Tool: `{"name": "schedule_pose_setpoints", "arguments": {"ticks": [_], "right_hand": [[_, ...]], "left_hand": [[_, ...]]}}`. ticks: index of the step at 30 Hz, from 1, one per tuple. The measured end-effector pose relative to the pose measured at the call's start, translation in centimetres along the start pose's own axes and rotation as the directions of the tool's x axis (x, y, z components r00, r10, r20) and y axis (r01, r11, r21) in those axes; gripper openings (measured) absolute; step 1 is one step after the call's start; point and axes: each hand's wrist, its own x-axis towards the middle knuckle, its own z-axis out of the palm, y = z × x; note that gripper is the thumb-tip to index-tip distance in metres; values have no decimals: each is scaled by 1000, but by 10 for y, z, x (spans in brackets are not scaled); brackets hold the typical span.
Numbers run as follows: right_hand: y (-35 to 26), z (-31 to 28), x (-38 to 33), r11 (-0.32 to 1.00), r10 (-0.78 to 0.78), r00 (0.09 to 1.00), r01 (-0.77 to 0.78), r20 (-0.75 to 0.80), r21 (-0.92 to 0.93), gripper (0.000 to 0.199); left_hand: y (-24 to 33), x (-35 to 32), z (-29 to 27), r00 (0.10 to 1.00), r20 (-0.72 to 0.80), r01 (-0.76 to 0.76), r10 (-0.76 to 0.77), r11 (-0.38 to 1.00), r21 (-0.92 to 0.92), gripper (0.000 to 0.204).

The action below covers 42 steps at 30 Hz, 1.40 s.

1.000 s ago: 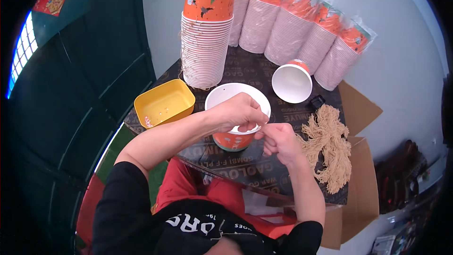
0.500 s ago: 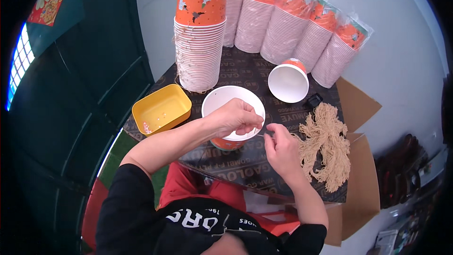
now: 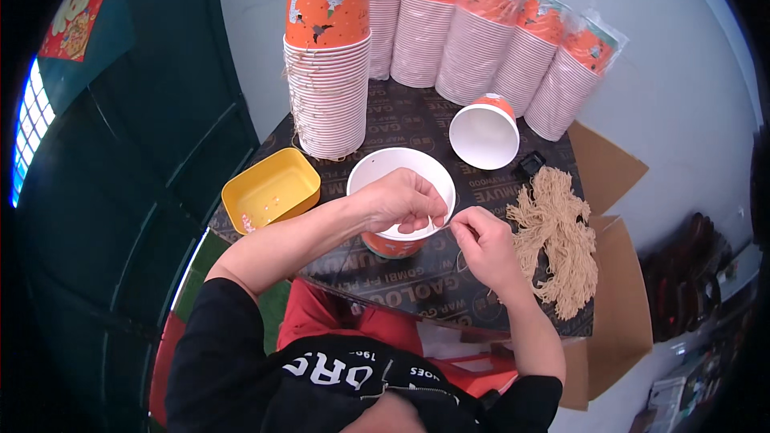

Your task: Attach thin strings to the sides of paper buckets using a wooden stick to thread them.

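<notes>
A paper bucket (image 3: 370, 180), white inside and orange outside, stands upright in front of me. My left hand (image 3: 407, 202) reaches over its opening, thumb and fingers pinched together at the right part of the rim; what they grip is too small to make out. Just outside that rim, my right hand (image 3: 486, 245) is closed in a pinch on a thin string, part of which hangs below the fingers. The two hands' fingertips nearly meet. A bundle of beige strings (image 3: 561, 248) lies to the right of my right hand.
A yellow tub (image 3: 277, 212) holding small pale pieces sits at left. Behind it rises a tall stack of paper buckets (image 3: 327, 96) with strings hanging down. Several plastic-wrapped stacks (image 3: 473, 52) line the wall. One bucket (image 3: 484, 139) lies tipped beside a small black object (image 3: 530, 163). An open cardboard box (image 3: 622, 313) is at right.
My right hand's fingers have closed into a pinch and stand right at the bucket rim. The left hand stays over the bucket. The whole view has shifted slightly.
</notes>
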Motion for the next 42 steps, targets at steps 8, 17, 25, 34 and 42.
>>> {"name": "schedule_pose_setpoints", "arguments": {"ticks": [8,17,25,34,42], "right_hand": [[-2,-16,5,997,78,997,-78,-23,6,8],[-12,-10,20,988,71,995,-79,68,130,4],[0,-28,0,998,-26,996,31,89,-60,9],[1,-13,-7,998,31,999,-28,40,-59,18],[6,-4,-8,999,-11,1000,12,8,-31,10]], "left_hand": [[-5,3,7,998,61,1,0,1000,-9,4],[-13,4,16,993,83,-100,87,980,173,5],[-10,1,16,995,65,-75,69,994,82,3],[-13,0,19,991,91,-102,97,993,54,4],[-17,5,14,989,115,-107,95,988,111,5]]}}
